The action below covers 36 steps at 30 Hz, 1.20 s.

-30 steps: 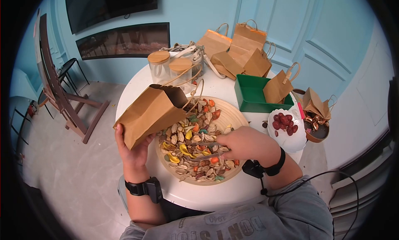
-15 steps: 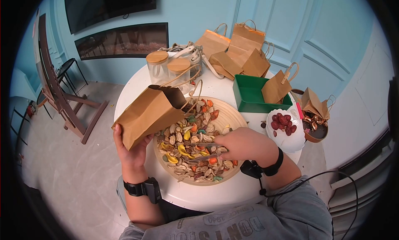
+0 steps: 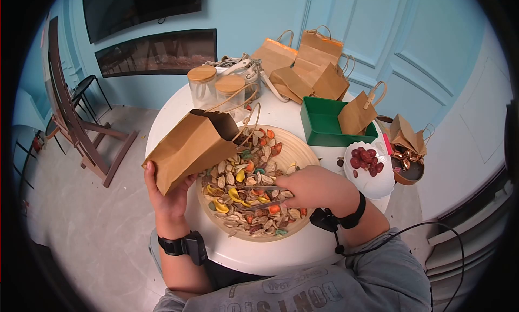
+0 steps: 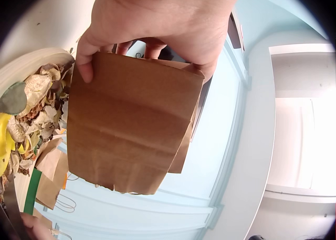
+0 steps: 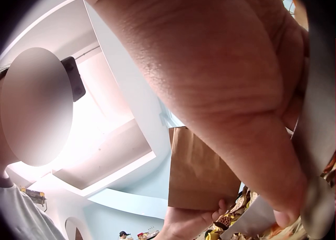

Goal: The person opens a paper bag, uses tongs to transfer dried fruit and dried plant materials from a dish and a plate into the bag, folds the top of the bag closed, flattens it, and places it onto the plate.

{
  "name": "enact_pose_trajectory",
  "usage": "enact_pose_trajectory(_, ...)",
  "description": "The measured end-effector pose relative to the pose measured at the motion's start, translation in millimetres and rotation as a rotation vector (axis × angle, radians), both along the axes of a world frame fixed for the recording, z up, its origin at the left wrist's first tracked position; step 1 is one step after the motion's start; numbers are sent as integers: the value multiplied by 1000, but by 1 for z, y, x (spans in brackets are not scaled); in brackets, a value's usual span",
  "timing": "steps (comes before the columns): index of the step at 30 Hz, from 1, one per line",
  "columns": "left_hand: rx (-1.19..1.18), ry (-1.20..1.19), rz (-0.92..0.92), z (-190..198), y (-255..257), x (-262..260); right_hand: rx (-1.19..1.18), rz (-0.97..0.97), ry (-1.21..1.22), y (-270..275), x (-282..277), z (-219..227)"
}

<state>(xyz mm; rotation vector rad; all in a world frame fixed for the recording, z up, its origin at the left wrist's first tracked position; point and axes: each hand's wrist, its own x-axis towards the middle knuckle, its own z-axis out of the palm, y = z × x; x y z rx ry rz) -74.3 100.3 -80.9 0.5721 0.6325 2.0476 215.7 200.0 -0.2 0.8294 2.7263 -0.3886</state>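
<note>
A brown paper bag [image 3: 189, 150] lies tilted over the left side of a round wooden plate [image 3: 296, 150], its open mouth and twisted handles toward the back. My left hand [image 3: 171, 201] holds it by the bottom end, the thumb and fingers on opposite edges in the left wrist view. Dried potpourri [image 3: 232, 171], pale pods with yellow, orange and green pieces, covers most of the plate. Metal tongs [image 3: 264, 205] are gripped in my right hand [image 3: 316, 188], their two arms spread and tips down among the pieces. The bag's inside is hidden.
Lidded glass jars [image 3: 203, 90] and a pale strapped bag [image 3: 250, 71] stand at the back left. More paper bags [image 3: 320, 52] and a green tray [image 3: 319, 134] are at the back right. Beside them sit red dates on a white dish [image 3: 378, 187].
The head view has drifted slightly, so everything sits a little further left. Both hands, the paper bag and the tongs keep the same pose over the plate.
</note>
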Motion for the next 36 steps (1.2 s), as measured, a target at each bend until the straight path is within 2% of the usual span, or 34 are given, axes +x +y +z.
enact_pose_trajectory(29, -49, -11, 55, 2, 0, 3, -17, -1, -3, 0, -4, -8)
enact_pose_trajectory(31, -38, -16, 42, -1, 0, 0, 13, 53, 77, 1, -3, -13)
enact_pose_trajectory(36, -3, -21, -2, -2, -1, -1, 28, 36, 43, -4, -9, -10)
